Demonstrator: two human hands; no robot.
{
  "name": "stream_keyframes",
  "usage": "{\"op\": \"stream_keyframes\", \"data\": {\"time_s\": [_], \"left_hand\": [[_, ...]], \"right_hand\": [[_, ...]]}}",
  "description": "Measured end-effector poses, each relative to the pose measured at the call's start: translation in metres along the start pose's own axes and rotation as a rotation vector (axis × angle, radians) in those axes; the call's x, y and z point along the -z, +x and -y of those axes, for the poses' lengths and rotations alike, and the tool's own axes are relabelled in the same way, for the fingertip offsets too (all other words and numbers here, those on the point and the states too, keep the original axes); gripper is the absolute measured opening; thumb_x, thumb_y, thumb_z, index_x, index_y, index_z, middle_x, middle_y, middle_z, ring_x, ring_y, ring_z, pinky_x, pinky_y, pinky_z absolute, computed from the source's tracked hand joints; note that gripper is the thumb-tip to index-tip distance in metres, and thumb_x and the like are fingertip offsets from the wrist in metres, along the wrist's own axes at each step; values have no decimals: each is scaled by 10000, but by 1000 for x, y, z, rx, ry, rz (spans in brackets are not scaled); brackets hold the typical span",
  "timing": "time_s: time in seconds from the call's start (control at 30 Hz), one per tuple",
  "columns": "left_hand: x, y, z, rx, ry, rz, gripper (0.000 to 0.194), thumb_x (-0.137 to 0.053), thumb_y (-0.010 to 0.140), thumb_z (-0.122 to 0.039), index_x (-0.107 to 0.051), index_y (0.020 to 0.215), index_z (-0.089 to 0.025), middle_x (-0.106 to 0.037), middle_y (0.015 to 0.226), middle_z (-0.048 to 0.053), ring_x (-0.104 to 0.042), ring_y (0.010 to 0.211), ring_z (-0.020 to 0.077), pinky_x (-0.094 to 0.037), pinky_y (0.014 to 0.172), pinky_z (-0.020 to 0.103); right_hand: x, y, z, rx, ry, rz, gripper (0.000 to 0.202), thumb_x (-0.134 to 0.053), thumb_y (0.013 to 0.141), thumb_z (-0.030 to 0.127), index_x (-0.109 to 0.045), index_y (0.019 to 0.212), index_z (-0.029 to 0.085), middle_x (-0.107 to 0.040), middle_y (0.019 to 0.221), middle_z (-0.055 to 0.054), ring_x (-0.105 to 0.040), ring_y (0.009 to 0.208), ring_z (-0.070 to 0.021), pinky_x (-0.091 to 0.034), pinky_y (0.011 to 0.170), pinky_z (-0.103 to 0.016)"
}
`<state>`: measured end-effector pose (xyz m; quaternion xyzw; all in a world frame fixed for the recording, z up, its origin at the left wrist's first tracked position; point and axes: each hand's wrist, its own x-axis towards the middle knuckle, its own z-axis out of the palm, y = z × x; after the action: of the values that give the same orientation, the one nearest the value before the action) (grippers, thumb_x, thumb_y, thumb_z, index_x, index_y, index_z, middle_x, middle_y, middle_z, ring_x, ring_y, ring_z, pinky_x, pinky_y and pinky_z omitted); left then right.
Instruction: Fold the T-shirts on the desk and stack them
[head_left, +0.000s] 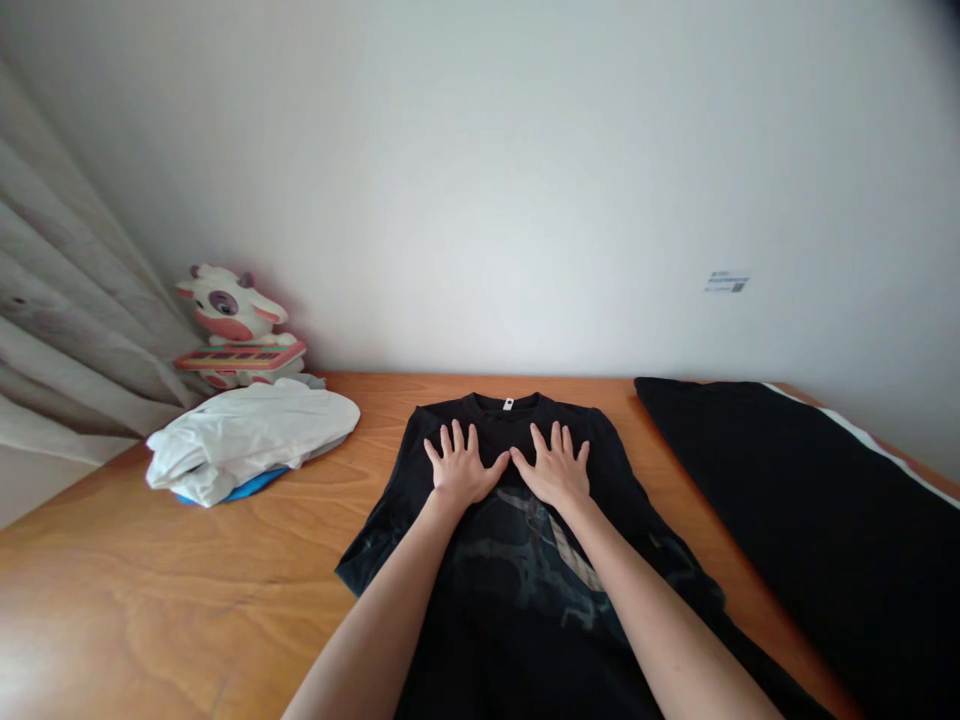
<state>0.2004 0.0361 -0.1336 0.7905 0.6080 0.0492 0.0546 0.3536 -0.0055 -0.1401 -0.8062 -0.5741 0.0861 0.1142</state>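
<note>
A black T-shirt (pixel 517 600) with a dark printed design lies spread face up, its neckline and white tag away from me. Flat on the left half of its chest rests my left hand (pixel 461 470), fingers spread. My right hand (pixel 555 467) lies the same way on the right half. The thumbs point inward and nearly meet at the middle. Neither hand grips the cloth. My forearms cover parts of the print.
The shirt lies on a wooden table (pixel 225 600) against a white wall. At left are piled white clothes (pixel 262 430), a toy cow with a keyboard (pixel 240 330) and a curtain (pixel 75 300). Black cloth with a white stripe (pixel 787 500) lies at right.
</note>
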Motion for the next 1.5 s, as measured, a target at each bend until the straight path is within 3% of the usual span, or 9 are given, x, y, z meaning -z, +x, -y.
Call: {"op": "stream_keyframes", "data": {"time_s": [0.2, 0.43, 0.83, 1.0, 1.07, 1.17, 1.3, 1.43, 1.5], "left_hand": [[21, -11, 19, -110, 26, 3, 790, -342, 965, -654, -398, 1557, -134, -240, 1674, 184, -231, 1534, 399, -174, 1211, 638], [18, -58, 48, 19, 83, 43, 838, -277, 941, -752, -331, 1597, -234, -210, 1680, 185, -193, 1528, 468, -153, 1122, 790], [5, 2, 59, -83, -23, -54, 843, -349, 915, -784, -407, 1559, -243, -287, 1660, 182, -213, 1527, 440, -144, 1156, 749], [14, -5, 54, -207, -52, -265, 399, -461, 998, -462, -707, 1160, -192, -631, 1337, 163, -520, 1310, 334, -302, 1160, 559], [22, -15, 50, -323, -54, -223, 276, -492, 985, -356, -718, 1035, -204, -695, 1132, 116, -620, 1130, 273, -426, 1055, 451], [38, -42, 48, -364, -59, -183, 208, -571, 935, -317, -698, 1059, -209, -700, 1062, 84, -659, 1003, 244, -502, 919, 380], [51, -106, 60, -402, -137, -196, 356, -514, 988, -452, -645, 1222, -217, -671, 1243, 105, -633, 1140, 267, -491, 999, 427], [47, -160, 88, -594, -132, -55, 713, -573, 898, -669, -496, 1475, -256, -497, 1536, 133, -474, 1399, 336, -377, 1164, 533], [46, -171, 98, -628, -120, -16, 644, -555, 932, -622, -504, 1479, -287, -480, 1560, 112, -444, 1431, 329, -343, 1195, 536]], "right_hand": [[24, -11, -23, 141, 55, -97, 554, -342, 1031, 462, -527, 1467, 174, -313, 1649, -172, -250, 1532, -294, -167, 1223, -537], [12, -64, -62, 107, -172, -19, 739, -318, 974, 696, -357, 1587, 285, -264, 1670, -171, -169, 1531, -443, -100, 1163, -714], [3, -19, -61, 64, -106, -85, 810, -323, 932, 767, -390, 1572, 274, -301, 1657, -162, -191, 1526, -429, -94, 1163, -709], [6, -16, -75, 192, 122, -300, 604, -348, 986, 627, -614, 1344, 220, -586, 1438, -147, -487, 1359, -324, -315, 1137, -561], [11, -21, -73, 231, 120, -374, 480, -371, 1001, 529, -682, 1165, 201, -690, 1232, -144, -595, 1192, -302, -416, 1049, -485], [23, -37, -65, 320, -16, -259, 420, -458, 972, 499, -683, 1142, 188, -696, 1179, -148, -624, 1124, -316, -458, 986, -468], [39, -78, -66, 405, -54, -58, 553, -435, 988, 543, -607, 1358, 169, -554, 1470, -183, -525, 1344, -333, -403, 1107, -499], [42, -135, -90, 458, 14, -13, 625, -380, 992, 635, -512, 1482, 271, -396, 1621, -112, -367, 1487, -308, -273, 1211, -560], [44, -158, -100, 471, 29, 37, 645, -400, 977, 655, -476, 1513, 303, -377, 1634, -79, -351, 1497, -307, -223, 1232, -587]]}}
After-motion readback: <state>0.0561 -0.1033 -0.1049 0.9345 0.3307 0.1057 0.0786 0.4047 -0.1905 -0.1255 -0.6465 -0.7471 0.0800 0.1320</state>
